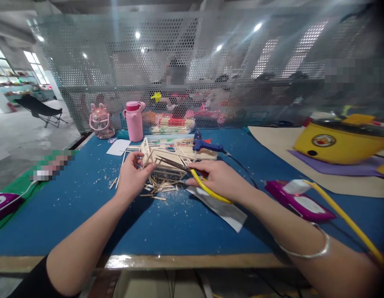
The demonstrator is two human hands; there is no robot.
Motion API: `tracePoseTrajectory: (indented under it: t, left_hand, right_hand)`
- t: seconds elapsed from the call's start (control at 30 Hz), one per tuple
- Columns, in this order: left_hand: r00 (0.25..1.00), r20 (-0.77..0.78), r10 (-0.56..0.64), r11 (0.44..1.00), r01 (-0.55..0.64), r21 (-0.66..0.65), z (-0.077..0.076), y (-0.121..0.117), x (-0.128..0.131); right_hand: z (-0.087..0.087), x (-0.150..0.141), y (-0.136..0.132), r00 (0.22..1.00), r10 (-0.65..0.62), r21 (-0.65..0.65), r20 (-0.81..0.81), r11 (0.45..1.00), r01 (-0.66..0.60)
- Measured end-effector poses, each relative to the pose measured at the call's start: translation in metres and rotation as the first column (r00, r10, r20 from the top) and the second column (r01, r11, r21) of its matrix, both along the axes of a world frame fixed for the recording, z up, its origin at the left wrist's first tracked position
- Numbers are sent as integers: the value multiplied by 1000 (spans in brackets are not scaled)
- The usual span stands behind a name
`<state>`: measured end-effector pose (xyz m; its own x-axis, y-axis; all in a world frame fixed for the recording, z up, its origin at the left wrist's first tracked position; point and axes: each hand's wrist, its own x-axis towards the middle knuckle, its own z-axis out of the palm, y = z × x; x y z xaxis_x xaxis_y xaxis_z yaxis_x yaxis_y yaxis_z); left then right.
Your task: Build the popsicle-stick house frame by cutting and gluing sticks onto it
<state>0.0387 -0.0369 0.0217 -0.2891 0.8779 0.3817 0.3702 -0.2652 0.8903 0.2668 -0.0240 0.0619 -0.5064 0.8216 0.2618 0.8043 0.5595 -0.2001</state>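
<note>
Fingers bent, my left hand (134, 174) grips the left end of a small frame built of thin wooden sticks (168, 159). My right hand (219, 178) is closed around the yellow handles of a pair of scissors (207, 190). Their dark blades point left across the wooden frame, near my left fingertips. Whether the blades touch a stick is too small to tell. Below the frame lies a heap of cut stick pieces (162, 186). Just behind it to the right, a blue hot glue gun (207, 145) rests with its cord trailing right.
A pink bottle (135, 124) and a clear pink-lidded jug (101, 124) stand at the back left. Bundled sticks (175, 124) lie by the perforated metal screen (142, 62). On the right are a purple power strip (300, 203), its yellow cord, and a yellow pot (344, 140).
</note>
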Motion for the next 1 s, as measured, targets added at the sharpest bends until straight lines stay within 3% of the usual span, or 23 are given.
tracePoseTrajectory:
  t: [0.77, 1.0]
  left_hand:
    - [1000, 4, 15, 1000, -14, -7, 1, 0, 1]
    - [998, -32, 55, 998, -56, -22, 2, -3, 3]
  right_hand:
    - [-4, -8, -7, 999, 10, 91, 42, 996, -13]
    - [5, -15, -16, 995, -76, 48, 60, 996, 73]
